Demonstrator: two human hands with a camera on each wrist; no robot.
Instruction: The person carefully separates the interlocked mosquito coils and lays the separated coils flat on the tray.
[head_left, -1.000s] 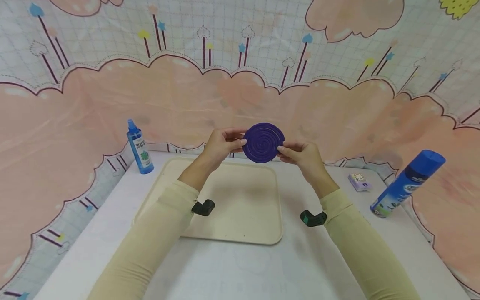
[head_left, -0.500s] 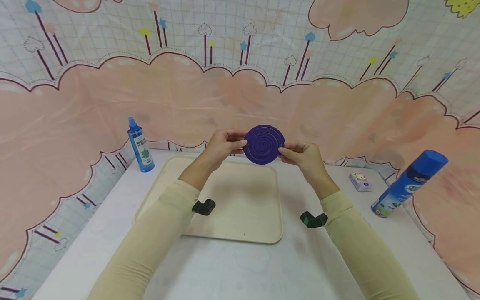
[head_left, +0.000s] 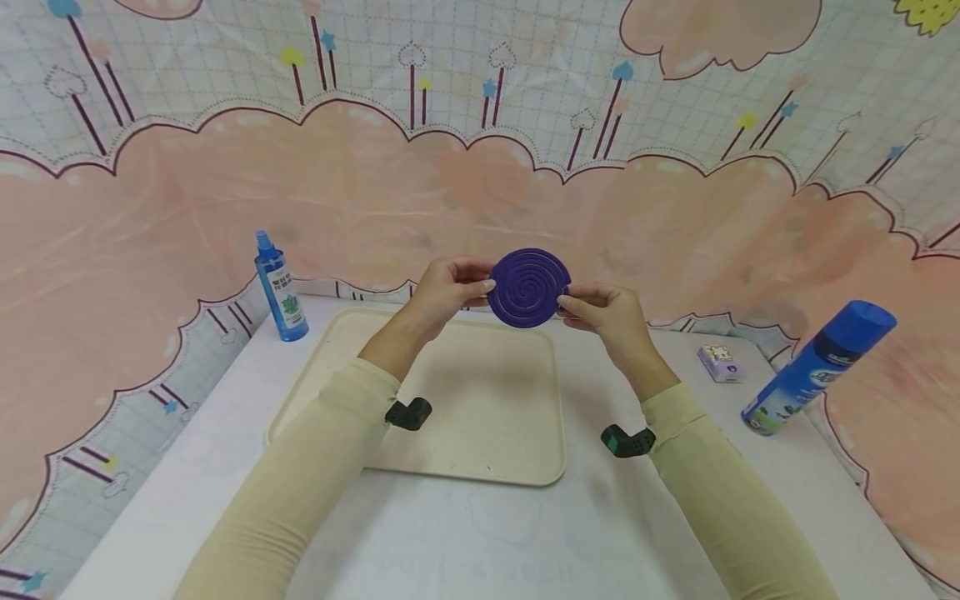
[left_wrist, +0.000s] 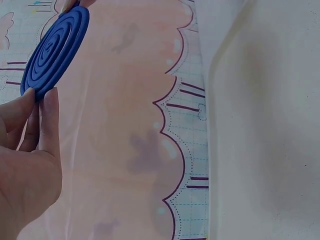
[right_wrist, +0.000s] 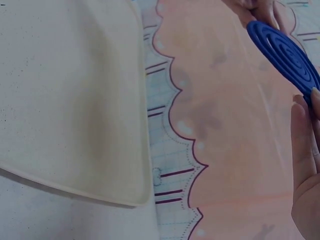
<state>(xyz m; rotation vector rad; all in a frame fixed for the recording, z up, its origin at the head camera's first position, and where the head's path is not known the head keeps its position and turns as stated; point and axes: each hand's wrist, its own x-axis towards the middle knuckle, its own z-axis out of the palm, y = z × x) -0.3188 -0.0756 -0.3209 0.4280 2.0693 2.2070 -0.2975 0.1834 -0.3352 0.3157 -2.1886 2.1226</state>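
Observation:
A flat spiral mosquito coil point(head_left: 529, 287), dark blue-purple, is held up above the far edge of the tray, its face toward the head camera. My left hand point(head_left: 444, 292) pinches its left edge between thumb and fingers. At the opposite edge, the thumb and fingers of my right hand point(head_left: 606, 312) pinch it too. The left wrist view shows the coil point(left_wrist: 55, 52) tilted, gripped at its lower rim by the left hand point(left_wrist: 35, 145). In the right wrist view the right hand point(right_wrist: 306, 150) grips the coil point(right_wrist: 287, 56) at its near end.
Beneath the hands a cream tray point(head_left: 480, 417) lies on the white table point(head_left: 465, 542). A blue spray bottle point(head_left: 282, 292) stands at the back left. On the right are a small purple-and-white box point(head_left: 720, 364) and a tall blue aerosol can point(head_left: 817, 367). A patterned cloth point(head_left: 337, 200) hangs behind.
Both hands keep their pinch on the mosquito coil, which stays almost in place. The head view has shifted slightly; nothing was let go or taken up.

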